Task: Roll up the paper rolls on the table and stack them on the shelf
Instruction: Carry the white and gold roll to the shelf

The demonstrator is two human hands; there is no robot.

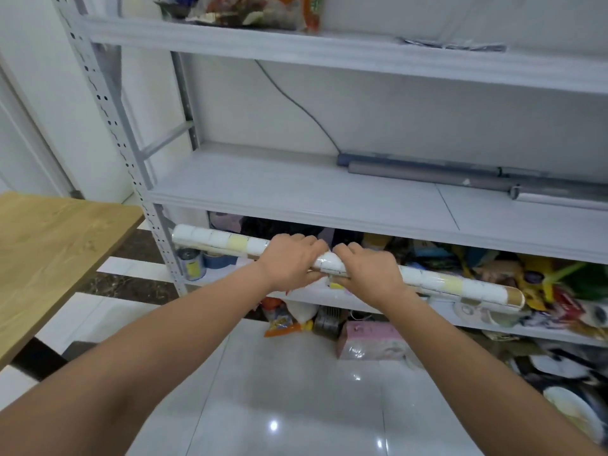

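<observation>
Your left hand (291,261) and right hand (368,271) sit side by side, fingers curled over the middle of the paper roll (217,241), both gripping it. Roll: white with pale yellow patches, held roughly level in the air before the shelf (296,192), just below its middle board. Grey rolls (427,177) lie on that board, right rear. Table (49,245) at left.

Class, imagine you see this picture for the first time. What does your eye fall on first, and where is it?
First, the long white-and-yellow paper roll, held across the middle by the left hand and right hand side by side. Behind it stands the grey shelf, with grey rolls lying on its middle board at the right. A wooden table sits at the left.
</observation>
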